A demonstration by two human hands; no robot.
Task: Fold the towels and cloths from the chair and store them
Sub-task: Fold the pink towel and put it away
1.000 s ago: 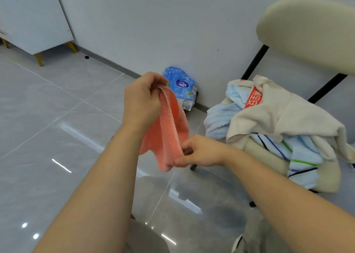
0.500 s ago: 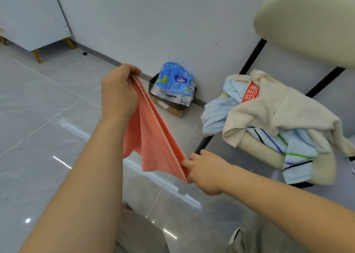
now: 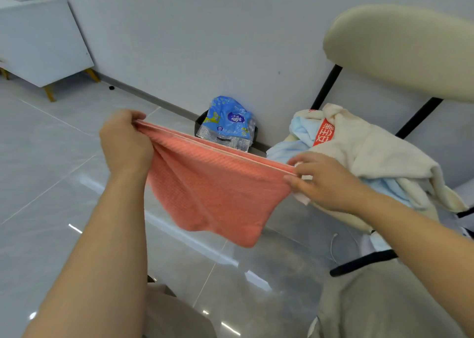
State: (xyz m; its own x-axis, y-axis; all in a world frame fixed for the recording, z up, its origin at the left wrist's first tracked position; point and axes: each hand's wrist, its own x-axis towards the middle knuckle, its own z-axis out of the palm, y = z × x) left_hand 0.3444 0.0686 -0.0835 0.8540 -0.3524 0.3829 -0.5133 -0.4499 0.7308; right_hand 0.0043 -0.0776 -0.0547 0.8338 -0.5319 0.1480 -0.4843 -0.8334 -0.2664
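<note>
At ten o'clock in my view, against the grey wall, a white cabinet (image 3: 43, 43) stands on slim wooden legs, with glossy grey floor tiles (image 3: 51, 184) spreading out below it. Nearer in, at about nine o'clock, my left hand (image 3: 125, 145) has its fingers curled round one top corner of the pink cloth (image 3: 215, 194), bunching the fabric inside the fist. The cloth hangs in the air between my two hands. It is doubled over, so two layered edges run taut along its top from the left fist toward three o'clock. The rest sags in a loose pouch below, clear of the floor. Behind that top edge, at twelve o'clock, a blue plastic packet (image 3: 228, 122) sits in a dark bin (image 3: 198, 125) set against the skirting. At three o'clock my right hand (image 3: 325, 181) pinches the other top corner between thumb and fingertips, pressing the layers together. Just past that hand, the chair (image 3: 400, 48) carries the heap not yet folded. A light blue towel (image 3: 287, 148) lies at its near edge, touching a cream towel (image 3: 377, 158) draped over it. A red label (image 3: 323, 132) with printed characters shows near the top. The chair's padded cream back sits at two o'clock on black struts.
</note>
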